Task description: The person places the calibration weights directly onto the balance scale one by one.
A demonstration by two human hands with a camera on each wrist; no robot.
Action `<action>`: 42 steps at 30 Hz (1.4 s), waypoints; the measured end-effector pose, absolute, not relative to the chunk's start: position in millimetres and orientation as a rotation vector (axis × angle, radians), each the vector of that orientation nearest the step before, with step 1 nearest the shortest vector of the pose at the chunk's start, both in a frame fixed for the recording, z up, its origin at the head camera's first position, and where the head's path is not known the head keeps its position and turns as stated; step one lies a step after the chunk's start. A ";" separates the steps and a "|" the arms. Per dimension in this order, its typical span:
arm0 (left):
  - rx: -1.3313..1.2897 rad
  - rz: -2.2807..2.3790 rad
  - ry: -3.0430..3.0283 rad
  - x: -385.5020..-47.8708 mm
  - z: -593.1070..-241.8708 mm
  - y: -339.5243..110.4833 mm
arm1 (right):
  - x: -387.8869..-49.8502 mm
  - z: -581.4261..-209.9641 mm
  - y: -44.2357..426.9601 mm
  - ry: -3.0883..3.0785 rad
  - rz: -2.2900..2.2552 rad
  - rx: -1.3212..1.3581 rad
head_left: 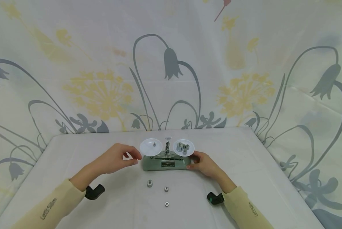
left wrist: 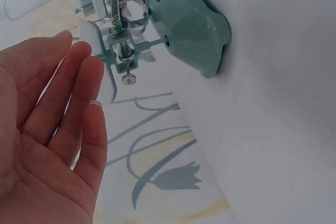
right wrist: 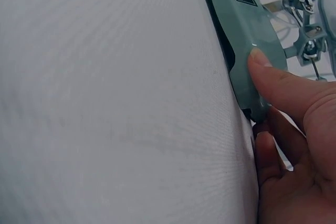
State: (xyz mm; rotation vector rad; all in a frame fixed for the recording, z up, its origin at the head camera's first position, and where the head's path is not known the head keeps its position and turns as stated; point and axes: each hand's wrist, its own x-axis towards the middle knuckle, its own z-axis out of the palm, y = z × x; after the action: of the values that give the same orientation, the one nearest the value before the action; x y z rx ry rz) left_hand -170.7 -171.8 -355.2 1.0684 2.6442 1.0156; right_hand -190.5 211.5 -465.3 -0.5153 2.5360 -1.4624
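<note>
In the head view, the balance scale [head_left: 167, 160] stood upright on the white table [head_left: 125, 200], its long axis running left to right and its label [head_left: 168, 164] facing the person. It lay between the hands: the left hand [head_left: 116, 159] was just beside the left pan [head_left: 146, 150], held nothing and had its fingers gently bent, while the right hand [head_left: 206, 164] gripped the base's right end. One small weight [head_left: 154, 144] sat in the left pan, several weights in the right pan [head_left: 190, 151], and three on the table in front.

In the left wrist view, the base slanted down to the right, beyond the loosely spread fingertips; whether they touched the pan, I could not tell.

In the right wrist view, the base slanted downward toward the right hand, thumb pressed on its face, fingers bent around its end.
</note>
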 end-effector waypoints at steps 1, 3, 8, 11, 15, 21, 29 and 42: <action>1.061 1.026 2.639 -169.2 -356.9 -172.0 | -190.5 -465.3 211.5 2.535 -1.463 -0.518; 1.048 1.045 2.627 -166.1 -360.1 -172.1 | -190.8 -465.5 211.7 2.533 -1.465 -0.525; 1.022 1.072 2.606 -159.5 -367.5 -171.0 | -191.3 -466.3 211.8 2.540 -1.458 -0.526; 1.027 1.102 2.595 -157.3 -372.7 -170.1 | -191.0 -465.8 211.7 2.551 -1.449 -0.527; 1.033 1.144 2.578 -155.3 -380.1 -167.6 | -190.8 -465.4 212.2 2.555 -1.448 -0.514; 1.014 1.174 2.547 -152.4 -392.0 -162.3 | -191.7 -467.0 212.9 2.534 -1.479 -0.511; 0.969 1.211 2.492 -148.9 -409.3 -155.5 | -192.3 -468.9 211.3 2.533 -1.473 -0.488; 0.927 1.238 2.440 -149.3 -425.6 -147.5 | -192.3 -470.2 212.1 2.545 -1.481 -0.504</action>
State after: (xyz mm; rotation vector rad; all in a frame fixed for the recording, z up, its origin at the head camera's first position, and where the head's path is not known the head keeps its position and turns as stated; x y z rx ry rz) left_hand -149.3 -147.5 -425.6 0.9265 2.4398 1.2383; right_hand -192.3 212.1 -470.2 -0.5042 2.5453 -1.4808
